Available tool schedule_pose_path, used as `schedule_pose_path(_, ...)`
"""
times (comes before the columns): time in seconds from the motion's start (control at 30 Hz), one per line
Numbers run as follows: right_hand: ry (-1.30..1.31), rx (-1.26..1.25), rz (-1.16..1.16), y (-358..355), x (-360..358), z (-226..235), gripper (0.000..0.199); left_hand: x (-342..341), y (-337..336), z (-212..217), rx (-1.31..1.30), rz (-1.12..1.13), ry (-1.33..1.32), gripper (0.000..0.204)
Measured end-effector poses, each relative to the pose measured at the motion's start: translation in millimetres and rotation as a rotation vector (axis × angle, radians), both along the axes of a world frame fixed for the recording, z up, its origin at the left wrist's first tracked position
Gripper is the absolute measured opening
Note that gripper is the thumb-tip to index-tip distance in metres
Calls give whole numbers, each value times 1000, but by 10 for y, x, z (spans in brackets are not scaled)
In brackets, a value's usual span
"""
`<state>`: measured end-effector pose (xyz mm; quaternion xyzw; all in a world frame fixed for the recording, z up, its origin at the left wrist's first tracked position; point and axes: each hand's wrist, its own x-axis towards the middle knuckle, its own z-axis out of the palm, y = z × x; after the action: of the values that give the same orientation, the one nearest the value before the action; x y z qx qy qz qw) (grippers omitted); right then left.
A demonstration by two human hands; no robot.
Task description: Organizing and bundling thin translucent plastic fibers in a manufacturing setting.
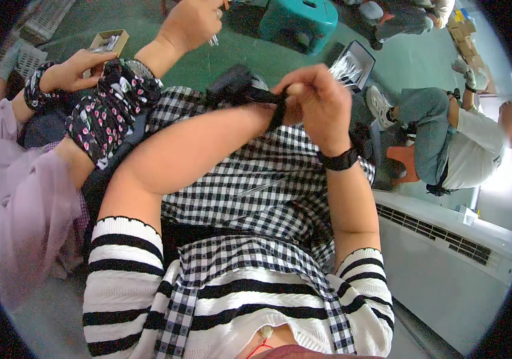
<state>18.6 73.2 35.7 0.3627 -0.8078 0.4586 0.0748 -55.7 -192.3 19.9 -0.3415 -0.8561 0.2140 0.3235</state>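
A small black strap (278,109) is being pinched and pulled by the right hand (318,102), whose fingers are being kept closed tightly around it just above the lap. The strap is running from a dark, bulky black item (235,85), which is being held up at the far end of the left forearm; the left hand itself is being hidden behind that item and the right hand, so whether it is spread or closed cannot be told. The work is being kept close over the knees, probably so that the checked apron (256,179) can be used as a rest and a catch for anything dropped.

A black wristband (339,160) is being worn on the right wrist, and striped short sleeves are being worn on both arms.

To the left, two hands of a neighbouring person are being held out (one in a flowered black sleeve guard (109,110)), the nearer hand (76,69) resting by a small cardboard box (109,42). Beyond, a teal plastic stool (300,21) and a dark tray of clear packets (351,66) are being left on the green floor (405,60), within reach. At the right, another person is being seen seated low on an orange stool (404,161).
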Motion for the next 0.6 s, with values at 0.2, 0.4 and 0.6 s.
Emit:
schedule_pose_path(0.2,124,-4,-66,-37,-39,46,4,76,-41,-280,60,-167,-119,9)
schedule_pose_path(0.4,-110,-24,-234,-58,-93,95,5,14,-182,-371,97,-84,-100,8)
schedule_pose_path(0.6,-274,23,-193,-98,32,172,7,-81,-352,-444,-7,-61,-164,8)
